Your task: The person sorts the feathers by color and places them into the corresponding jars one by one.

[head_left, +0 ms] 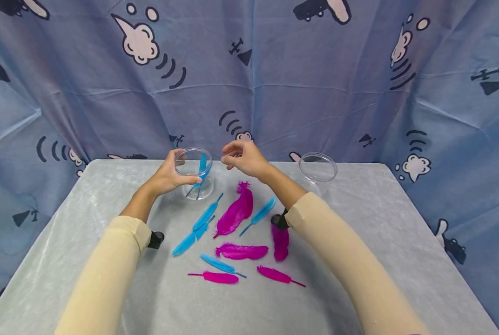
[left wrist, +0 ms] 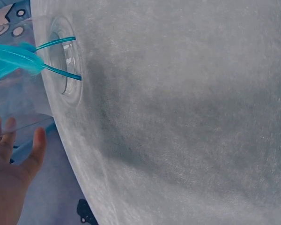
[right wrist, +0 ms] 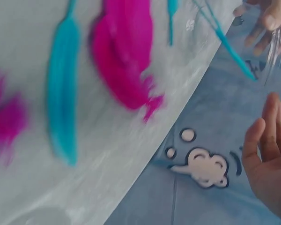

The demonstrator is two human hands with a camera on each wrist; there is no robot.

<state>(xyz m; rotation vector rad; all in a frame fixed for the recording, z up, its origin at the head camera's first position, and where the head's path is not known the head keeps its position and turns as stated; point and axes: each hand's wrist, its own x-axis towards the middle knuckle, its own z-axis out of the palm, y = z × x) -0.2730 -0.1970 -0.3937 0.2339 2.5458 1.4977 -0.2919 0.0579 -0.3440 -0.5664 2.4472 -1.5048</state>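
My left hand (head_left: pixel 168 174) holds a clear plastic jar (head_left: pixel 185 193) near the table's far edge, thumb across its front and fingers round its far side. Two blue feathers (left wrist: pixel 14 58) stand crossed inside the jar, quills down. To the right of the rim, my right hand (head_left: pixel 246 158) hovers with relaxed, slightly bent fingers and nothing between them. Its palm and fingers show at the edge of the right wrist view. Nearest below it on the table lies a large magenta feather (head_left: pixel 236 211), with a blue feather (head_left: pixel 259 215) beside it.
A second clear jar (head_left: pixel 318 179) stands at the far right, partly behind my right forearm. Two overlapping blue feathers (head_left: pixel 206 215) lie in front of the left jar. Closer to me are another blue feather (head_left: pixel 218 264) and several magenta feathers (head_left: pixel 242 251).
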